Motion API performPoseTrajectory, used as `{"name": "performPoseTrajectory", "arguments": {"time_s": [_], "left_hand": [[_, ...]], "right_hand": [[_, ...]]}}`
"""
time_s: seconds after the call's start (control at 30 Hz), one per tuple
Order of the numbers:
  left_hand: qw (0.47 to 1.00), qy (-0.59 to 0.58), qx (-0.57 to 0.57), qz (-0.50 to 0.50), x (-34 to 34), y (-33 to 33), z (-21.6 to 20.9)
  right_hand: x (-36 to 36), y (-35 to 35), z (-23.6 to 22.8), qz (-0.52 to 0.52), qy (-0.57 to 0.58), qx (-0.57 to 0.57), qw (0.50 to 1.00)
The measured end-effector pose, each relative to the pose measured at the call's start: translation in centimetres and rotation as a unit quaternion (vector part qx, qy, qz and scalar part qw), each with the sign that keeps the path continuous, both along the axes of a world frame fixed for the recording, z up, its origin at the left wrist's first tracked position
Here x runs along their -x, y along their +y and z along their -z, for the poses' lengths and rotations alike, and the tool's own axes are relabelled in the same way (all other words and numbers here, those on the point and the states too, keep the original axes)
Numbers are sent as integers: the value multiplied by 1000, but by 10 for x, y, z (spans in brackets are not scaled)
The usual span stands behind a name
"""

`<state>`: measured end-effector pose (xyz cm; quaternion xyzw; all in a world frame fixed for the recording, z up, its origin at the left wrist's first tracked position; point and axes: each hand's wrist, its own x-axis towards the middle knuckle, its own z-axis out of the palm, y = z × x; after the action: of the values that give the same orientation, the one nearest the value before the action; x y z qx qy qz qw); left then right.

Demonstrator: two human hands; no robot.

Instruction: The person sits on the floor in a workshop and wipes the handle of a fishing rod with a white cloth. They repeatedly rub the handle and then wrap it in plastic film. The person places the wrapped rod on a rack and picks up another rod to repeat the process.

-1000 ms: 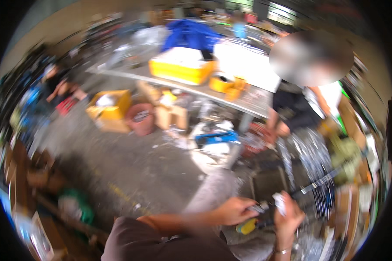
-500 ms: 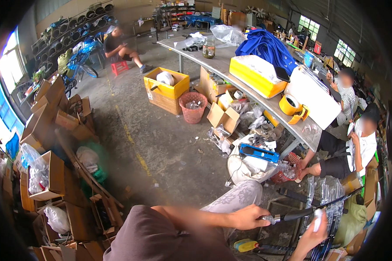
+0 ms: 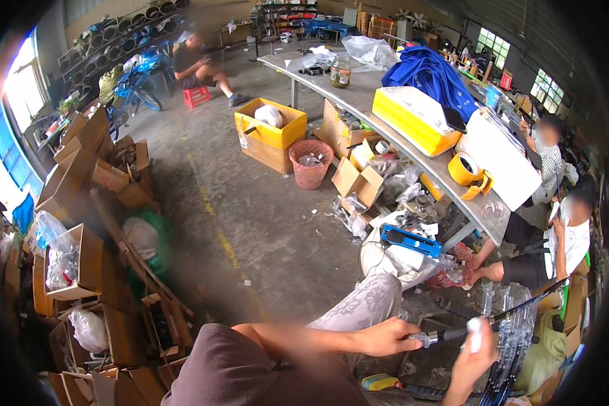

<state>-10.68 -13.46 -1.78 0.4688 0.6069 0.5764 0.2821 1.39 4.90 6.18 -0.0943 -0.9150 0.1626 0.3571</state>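
My left hand (image 3: 387,337) is closed around the butt end of a black fishing rod (image 3: 453,333), where a clear, shiny part shows at the fingers. From there the rod slants up to the right. Against it, just past the dark handle, my right hand (image 3: 475,358) pinches a small white wad (image 3: 476,333), cloth or paper; I cannot tell which. Below the rod lies a yellow object (image 3: 380,382). Several more rods in clear plastic sleeves (image 3: 517,331) lie beside my right hand.
A long table (image 3: 413,145) carries a yellow-and-white foam box (image 3: 416,125), yellow tape rolls (image 3: 465,168) and blue cloth (image 3: 430,78). Under it are cartons, plastic scraps and a red basket (image 3: 446,274). Cardboard boxes (image 3: 81,264) crowd the left. Two people sit at right, one far left.
My right hand has slid along the rod toward my left hand, with the white wad in it. My left hand keeps its hold. The whole view has shifted slightly.
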Motion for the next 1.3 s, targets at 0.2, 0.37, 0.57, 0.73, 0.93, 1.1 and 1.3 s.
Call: {"name": "performPoseTrajectory", "arguments": {"time_s": [0.2, 0.37, 0.57, 0.73, 0.93, 1.1, 1.3], "left_hand": [[999, -29, 20, 5, 4, -3, 0], [997, -69, 15, 8, 5, -2, 4], [987, -152, 34, 40, 5, -1, 1], [975, -202, 34, 84, 4, 2, 15], [959, -260, 39, 105, 3, 1, 2], [950, -282, 24, 130, 2, 0, 8], [945, -292, 9, 149, 3, -1, 10]], "right_hand": [[7, -2, 1, -45, -19, -8, 999], [14, 22, -8, 65, 62, 41, 995], [11, 0, 5, -31, -24, -46, 998], [6, 28, -6, 72, 97, -41, 992], [6, 4, 2, -32, -7, -27, 999], [0, 17, -1, 12, 67, -2, 998], [-1, 12, -2, 12, 24, 61, 998]]}}
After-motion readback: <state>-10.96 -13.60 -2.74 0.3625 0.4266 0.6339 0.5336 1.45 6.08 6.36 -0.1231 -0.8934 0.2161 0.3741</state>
